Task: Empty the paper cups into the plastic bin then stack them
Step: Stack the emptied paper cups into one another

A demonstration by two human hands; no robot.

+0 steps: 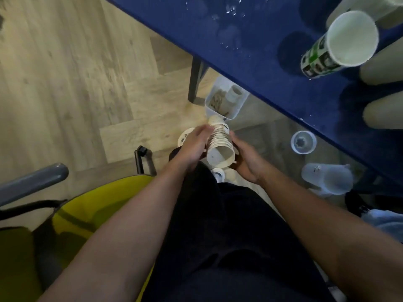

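A stack of several nested white paper cups lies tilted between my hands above my lap, its open mouth toward me. My left hand presses its flat fingers against the stack's left side. On the other side, my right hand cups the stack from beneath with curled fingers. Just beyond the stack, the clear plastic bin stands on the floor beside the table leg, holding brownish scraps and a white cup. More paper cups, one with a green pattern, stand on the blue table at the upper right.
A dark table leg rises left of the bin. Clear plastic cups and a clear container sit under the table to the right. A yellow chair seat with a grey armrest is at my left. Wood floor spreads to the left.
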